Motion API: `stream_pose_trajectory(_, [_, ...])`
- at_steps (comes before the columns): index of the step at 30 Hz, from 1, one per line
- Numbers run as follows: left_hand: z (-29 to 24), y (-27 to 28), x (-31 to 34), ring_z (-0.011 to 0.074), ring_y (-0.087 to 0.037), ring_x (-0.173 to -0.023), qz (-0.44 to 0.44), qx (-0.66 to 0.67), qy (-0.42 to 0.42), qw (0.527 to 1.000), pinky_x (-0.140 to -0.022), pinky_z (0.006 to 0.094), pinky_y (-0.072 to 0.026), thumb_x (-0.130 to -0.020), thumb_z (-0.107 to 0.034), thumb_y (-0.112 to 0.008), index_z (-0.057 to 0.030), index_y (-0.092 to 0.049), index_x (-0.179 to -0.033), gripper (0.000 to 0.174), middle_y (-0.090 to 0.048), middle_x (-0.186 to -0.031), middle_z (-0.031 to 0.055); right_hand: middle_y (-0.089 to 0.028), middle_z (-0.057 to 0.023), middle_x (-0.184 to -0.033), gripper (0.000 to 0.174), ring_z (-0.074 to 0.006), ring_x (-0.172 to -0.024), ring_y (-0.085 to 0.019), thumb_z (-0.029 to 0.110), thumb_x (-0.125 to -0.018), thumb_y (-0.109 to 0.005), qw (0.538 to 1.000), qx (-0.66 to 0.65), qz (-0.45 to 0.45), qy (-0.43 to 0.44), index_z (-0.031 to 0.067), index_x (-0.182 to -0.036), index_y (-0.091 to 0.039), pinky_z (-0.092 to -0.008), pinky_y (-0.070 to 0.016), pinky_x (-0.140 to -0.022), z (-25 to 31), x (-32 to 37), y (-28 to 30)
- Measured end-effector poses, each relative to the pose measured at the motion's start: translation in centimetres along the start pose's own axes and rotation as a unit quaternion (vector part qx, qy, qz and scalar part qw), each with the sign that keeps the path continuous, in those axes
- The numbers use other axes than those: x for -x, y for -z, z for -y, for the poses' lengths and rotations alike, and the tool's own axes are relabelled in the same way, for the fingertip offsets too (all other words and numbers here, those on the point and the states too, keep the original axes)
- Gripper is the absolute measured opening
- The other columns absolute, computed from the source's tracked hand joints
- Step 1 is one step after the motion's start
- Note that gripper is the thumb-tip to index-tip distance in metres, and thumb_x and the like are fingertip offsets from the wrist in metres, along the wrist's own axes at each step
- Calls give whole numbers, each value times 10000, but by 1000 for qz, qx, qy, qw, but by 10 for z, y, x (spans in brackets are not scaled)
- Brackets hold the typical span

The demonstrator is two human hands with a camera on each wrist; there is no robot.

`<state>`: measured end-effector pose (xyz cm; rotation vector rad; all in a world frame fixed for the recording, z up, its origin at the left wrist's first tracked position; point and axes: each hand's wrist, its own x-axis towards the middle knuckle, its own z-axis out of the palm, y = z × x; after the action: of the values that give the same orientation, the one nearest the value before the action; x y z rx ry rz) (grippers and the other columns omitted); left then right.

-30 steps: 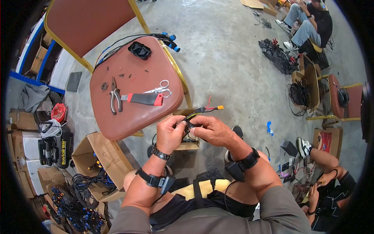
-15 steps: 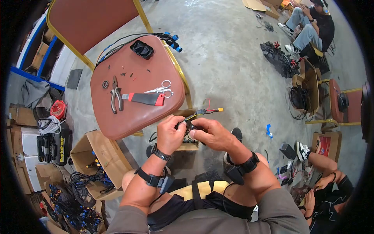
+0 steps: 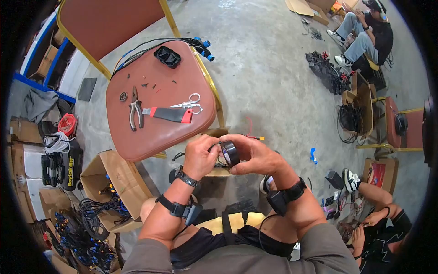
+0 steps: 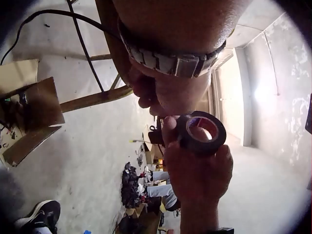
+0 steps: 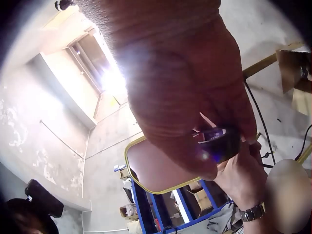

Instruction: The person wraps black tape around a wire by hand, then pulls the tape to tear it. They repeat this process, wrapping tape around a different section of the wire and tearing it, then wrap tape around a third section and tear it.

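In the head view my right hand (image 3: pixel 256 154) holds a roll of black electrical tape (image 3: pixel 233 153), gripped between thumb and fingers. Close beside it, my left hand (image 3: pixel 200 154) pinches a thin dark cable at the fingertips. Beyond the fingers pokes the cable's far end, with a red wire (image 3: pixel 249 127) and a yellow connector (image 3: pixel 261 138). The left wrist view shows the tape roll (image 4: pixel 186 139) side-on, its reddish inner core facing the camera. Fingers hide most of the cable between the hands.
A red-brown chair (image 3: pixel 150 141) stands ahead, bearing pliers (image 3: pixel 139 116), a utility knife (image 3: pixel 171 115), scissors (image 3: pixel 195 104) and a black plastic housing (image 3: pixel 167 56). A cardboard box (image 3: pixel 125 176) with cables sits at left. Two people sit on the right side.
My right hand has opened wider and turned, bringing the tape roll into plain sight. The yellow connector end has dropped slightly and is more covered by the right hand. The left hand stays nearly in place.
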<state>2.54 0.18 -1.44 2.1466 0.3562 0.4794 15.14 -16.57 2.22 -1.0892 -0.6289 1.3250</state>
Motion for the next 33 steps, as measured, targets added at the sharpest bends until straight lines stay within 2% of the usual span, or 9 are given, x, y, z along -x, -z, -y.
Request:
stream_pose_trajectory(4, [-5, 4, -1, 325, -663, -770, 58, -40, -19, 997, -672, 402, -526, -793, -35, -684, -33, -707, -912, 122, -654, -786, 122, -646, -58, -1085, 647, -151, -1033, -593, 136, -778, -812, 996, 88, -23, -3, 29, -1351, -530, -328, -512, -878, 8, 1, 3])
stream_pose_trajectory(6, [-6, 3, 1, 325, -660, -772, 79, -35, -32, 996, -672, 405, -526, -793, -37, -687, -35, -704, -904, 113, -652, -788, 121, -671, -62, -923, 664, -159, -925, -621, 262, -756, -835, 973, 220, -51, -50, 16, -1309, -561, -324, -517, -804, 18, 2, 8])
stream_pose_trajectory(7, [-7, 2, 2, 326, -657, -773, 100, -30, -47, 993, -672, 407, -525, -793, -40, -689, -38, -701, -897, 104, -650, -790, 119, -671, 0, -919, 630, -96, -834, -598, 326, -763, -849, 959, 272, -65, -45, 38, -1268, -606, -266, -491, -733, 21, 3, 11])
stream_pose_trajectory(11, [-10, 4, 2, 334, -639, -725, 131, -36, -98, 986, -646, 411, -507, -795, -16, -681, -31, -679, -886, 92, -634, -777, 126, -660, -7, -909, 550, -92, -806, -580, 343, -777, -831, 955, 286, -78, 9, 22, -1186, -651, -262, -477, -702, 12, -1, 25])
stream_pose_trajectory(14, [-12, 5, 2, 333, -635, -723, 162, -17, -107, 981, -644, 410, -504, -794, -23, -692, -37, -675, -871, 80, -631, -772, 124, -647, -34, -841, 538, -140, -798, -581, 394, -788, -789, 981, 159, -96, -48, -19, -1112, -672, -302, -474, -715, 11, -3, 27])
stream_pose_trajectory(15, [-13, 5, 3, 330, -634, -719, 156, -11, -108, 982, -643, 409, -503, -790, -26, -699, -35, -674, -869, 84, -629, -768, 124, -646, -30, -827, 488, -137, -781, -599, 414, -848, -739, 979, 172, -98, -46, -22, -1059, -682, -299, -492, -702, 11, -4, 29])
stream_pose_trajectory(20, [-13, 5, 4, 322, -630, -705, 136, 2, -119, 984, -630, 401, -500, -767, -18, -725, -25, -674, -875, 120, -626, -756, 123, -637, -41, -782, 476, -122, -725, -625, 467, -901, -686, 984, 116, -129, -52, -3, -974, -679, -282, -526, -658, 4, -9, 32])
stream_pose_trajectory(25, [-17, 6, 4, 318, -634, -692, 81, 29, -135, 987, -603, 385, -495, -736, 6, -749, -22, -670, -885, 171, -656, -784, 131, -618, -30, -749, 480, -104, -673, -587, 476, -924, -651, 981, 111, -140, -73, -3, -942, -672, -266, -484, -617, 6, -13, 27])
stream_pose_trajectory(33, [-18, 6, 2, 319, -602, -684, 86, 0, -185, 979, -590, 410, -477, -783, -35, -689, -54, -672, -918, 138, -610, -742, 109, -588, -14, -715, 448, -91, -601, -546, 466, -962, -614, 979, 99, -160, -76, 21, -911, -630, -257, -457, -556, -2, -20, 32])
